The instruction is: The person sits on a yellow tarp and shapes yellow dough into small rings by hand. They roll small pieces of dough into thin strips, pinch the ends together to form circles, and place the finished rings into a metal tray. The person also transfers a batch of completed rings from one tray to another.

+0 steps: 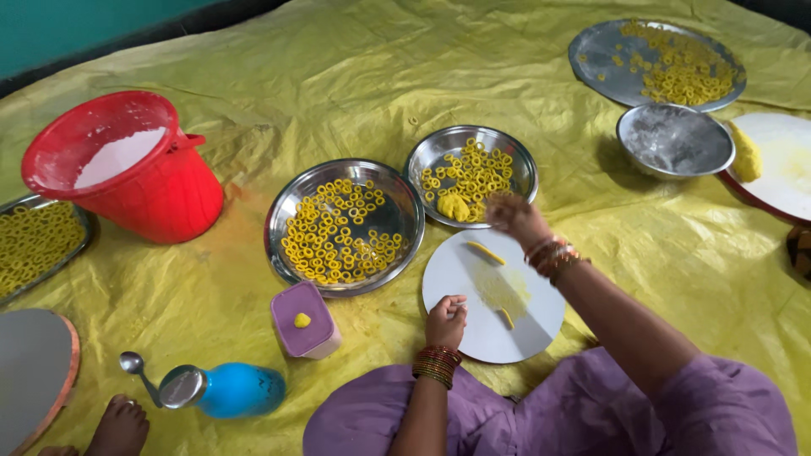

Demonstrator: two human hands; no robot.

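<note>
My left hand [445,321] rests with curled fingers on the near edge of a round white board [473,333] that carries two thin yellow dough strips [486,252]. My right hand [515,217] reaches over the rim of a small steel plate [439,152] holding yellow dough rings and a lump of yellow dough [454,207]; its fingers are pinched together and blurred, so whether they hold anything is unclear. A larger steel plate [397,203] full of dough rings lies to the left of the board.
A red bucket [160,194] of white flour stands at left beside a tray [80,224] of rings. A purple box [308,325], blue bottle [232,390] and spoon [135,367] lie near. Far right: ring-filled plate [591,59], steel bowl [676,139], white plate [786,181] with dough.
</note>
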